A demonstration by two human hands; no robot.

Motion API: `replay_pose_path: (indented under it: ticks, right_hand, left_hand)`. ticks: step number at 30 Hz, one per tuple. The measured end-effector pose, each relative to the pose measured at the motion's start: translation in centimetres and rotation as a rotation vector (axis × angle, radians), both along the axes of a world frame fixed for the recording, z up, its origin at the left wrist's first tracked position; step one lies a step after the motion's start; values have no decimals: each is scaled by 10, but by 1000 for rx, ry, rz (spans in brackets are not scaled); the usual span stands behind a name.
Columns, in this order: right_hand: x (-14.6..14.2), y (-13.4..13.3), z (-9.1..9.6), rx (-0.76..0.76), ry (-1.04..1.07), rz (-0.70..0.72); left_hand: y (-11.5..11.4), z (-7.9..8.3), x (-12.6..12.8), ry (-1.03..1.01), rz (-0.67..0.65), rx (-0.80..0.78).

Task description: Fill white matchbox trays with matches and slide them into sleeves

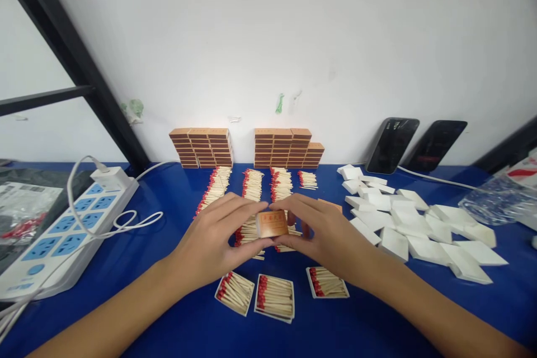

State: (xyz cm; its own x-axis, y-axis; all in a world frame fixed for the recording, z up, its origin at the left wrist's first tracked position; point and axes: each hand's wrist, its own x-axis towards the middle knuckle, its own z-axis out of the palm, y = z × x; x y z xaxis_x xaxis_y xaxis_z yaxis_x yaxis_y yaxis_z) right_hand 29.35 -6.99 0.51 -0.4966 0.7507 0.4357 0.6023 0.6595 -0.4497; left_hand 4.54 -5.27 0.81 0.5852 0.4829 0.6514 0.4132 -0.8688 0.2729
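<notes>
1. The blue table (168,313) carries all the work; its part nearest to the person offers a flat place for setting things down.
2. At the right side lies a loose heap of white trays (411,221). It is better to keep it apart from the matches, for good order.
3. Close to the wall stand the left stack (201,148) and the right stack (285,148) of matchboxes; the right one has a lower column at its right end.
4. The left hand (218,229) and the right hand (323,235) are both gripping one matchbox, with fingers above and thumbs below.
5. This held matchbox (272,225) is between the two hands and appears raised over the matches, its printed face visible and a pale end toward the left hand. Probably the alignment of tray and cover matters here: the pressure should be straight, gentle and equal, because thin card can bend.
6. Nearer to the person lie a left open tray (235,292), a middle open tray (274,297) and a right open tray (328,282), all filled. Forearms should pass without touching them.
7. The loose matches (213,193) lie in rows, red heads leftward; this common direction is worth keeping.
</notes>
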Motion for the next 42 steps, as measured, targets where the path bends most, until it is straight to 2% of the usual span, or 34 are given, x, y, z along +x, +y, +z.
replay_pose_path:
  ticks: [3, 6, 8, 12, 15, 19, 23, 25, 29, 33, 35, 38, 42]
  right_hand:
    - [-4, -3, 2, -132, 179, -42]
    - [-6, -5, 7, -379, 430, -80]
    - [-8, -6, 8, -518, 541, -52]
    - [-15, -10, 6, -686, 642, 26]
    - [-19, -12, 3, -759, 673, 25]
    - [-19, -11, 1, -767, 728, -14]
    - [-17, -9, 2, -717, 816, -9]
    - [-17, -9, 3, -684, 846, 14]
    - [-16, -9, 3, -599, 855, 6]
    - [-15, -9, 0, -540, 824, -11]
    - [-14, -8, -1, -523, 791, -23]
    - [-12, -6, -1, -500, 770, 2]
    - [-8, -3, 1, -475, 725, 73]
  left_hand:
    - [0, 2, 1, -61, -1, -7]
    - [1, 2, 0, -141, 55, -3]
    - [1, 1, 0, -177, 73, 5]
    - [0, -1, 1, -201, 46, 9]
    - [0, -3, 2, -199, 26, -1]
    - [2, -5, 0, -167, 49, -21]
    - [-1, -1, -1, -173, 169, -122]
    - [-3, 3, -1, -194, 193, -213]
    - [-3, 9, -2, -228, 161, -446]
    - [-1, 7, -4, -276, 119, -690]
    - [1, 5, -5, -302, 120, -745]
    - [5, 4, -5, -279, 150, -691]
    - [9, 7, -8, -164, 164, -467]
